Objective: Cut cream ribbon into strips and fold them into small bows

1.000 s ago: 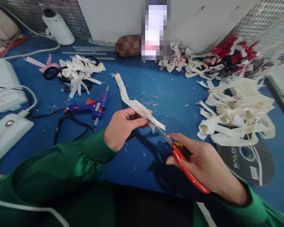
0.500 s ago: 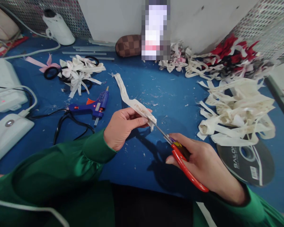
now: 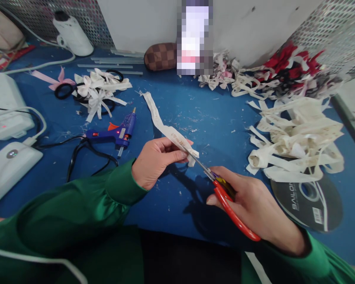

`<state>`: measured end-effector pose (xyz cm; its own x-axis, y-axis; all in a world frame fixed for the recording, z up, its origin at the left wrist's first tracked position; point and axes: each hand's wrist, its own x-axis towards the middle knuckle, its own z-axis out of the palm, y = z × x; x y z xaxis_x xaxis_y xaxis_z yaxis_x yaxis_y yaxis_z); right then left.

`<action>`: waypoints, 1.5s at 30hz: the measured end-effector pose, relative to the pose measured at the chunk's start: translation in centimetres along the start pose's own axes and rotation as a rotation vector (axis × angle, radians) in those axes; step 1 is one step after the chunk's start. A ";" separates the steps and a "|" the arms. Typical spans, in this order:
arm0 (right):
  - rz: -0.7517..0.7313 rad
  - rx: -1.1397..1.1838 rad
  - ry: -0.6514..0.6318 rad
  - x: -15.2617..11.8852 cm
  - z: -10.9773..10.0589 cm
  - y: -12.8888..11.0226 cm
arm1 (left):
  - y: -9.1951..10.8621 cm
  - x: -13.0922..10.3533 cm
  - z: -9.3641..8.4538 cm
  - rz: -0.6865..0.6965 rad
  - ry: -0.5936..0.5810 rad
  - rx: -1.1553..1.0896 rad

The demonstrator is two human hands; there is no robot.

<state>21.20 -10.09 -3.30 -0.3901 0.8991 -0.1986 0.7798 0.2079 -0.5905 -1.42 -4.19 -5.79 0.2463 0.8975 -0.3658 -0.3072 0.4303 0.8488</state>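
Note:
A strip of off-white printed ribbon [image 3: 174,135] is pinched between the thumb and fingers of my left hand [image 3: 156,159]. Its frayed far end lies on the blue table, away from me. My right hand [image 3: 248,201] grips red-handled scissors [image 3: 232,215]. The scissor blades reach to the ribbon's near end, lying against it beside my left fingertips. A short flap of ribbon hangs down there, just under the blades. Part of the scissor handle is hidden by my right fingers.
A blue glue gun [image 3: 121,132] lies left of my left hand, its black cord trailing. Bows with black hair ties [image 3: 97,90] sit behind it. On the right, a heap of cream ribbon strips [image 3: 298,134] partly covers a black spool [image 3: 310,209]. A checkered case [image 3: 160,57] stands at the back.
My left hand and the ribbon's near end have shifted slightly right and down along the scissor blades. My right hand has barely moved.

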 end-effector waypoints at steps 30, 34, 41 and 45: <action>-0.020 -0.105 0.095 0.0 0.0 0.3 | 0.4 0.2 -0.4 0.085 0.127 0.001; -0.027 -0.110 0.093 0.0 0.0 0.4 | 0.3 0.2 -0.4 0.083 0.123 -0.005; -0.027 -0.112 0.083 0.1 0.0 0.3 | 0.4 0.2 -0.2 0.063 0.106 0.009; -0.029 -0.107 0.053 0.1 0.1 0.2 | 0.2 0.1 -0.1 0.051 0.090 0.012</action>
<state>21.33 -9.99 -3.51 -0.3892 0.9105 -0.1396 0.8173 0.2714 -0.5082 -1.55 -4.05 -5.72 0.1467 0.9233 -0.3549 -0.3064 0.3835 0.8712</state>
